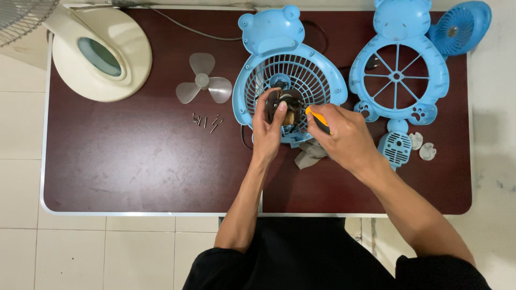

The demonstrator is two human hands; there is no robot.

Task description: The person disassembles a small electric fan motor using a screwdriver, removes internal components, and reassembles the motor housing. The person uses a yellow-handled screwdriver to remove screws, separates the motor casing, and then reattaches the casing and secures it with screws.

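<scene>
Your left hand pinches the dark motor at the centre of the blue bear-shaped fan grille, near the table's far edge. Your right hand is closed around an orange-handled screwdriver, tip toward the motor. Loose screws lie left.

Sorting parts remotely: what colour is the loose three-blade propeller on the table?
The propeller is translucent pale grey, clearest in the head view.

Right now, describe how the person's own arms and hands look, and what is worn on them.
Both forearms are bare. The left hand and right hand wear no gloves, and no rings or watch show. Black short sleeves start near the elbows, matching the black clothing below.
</scene>
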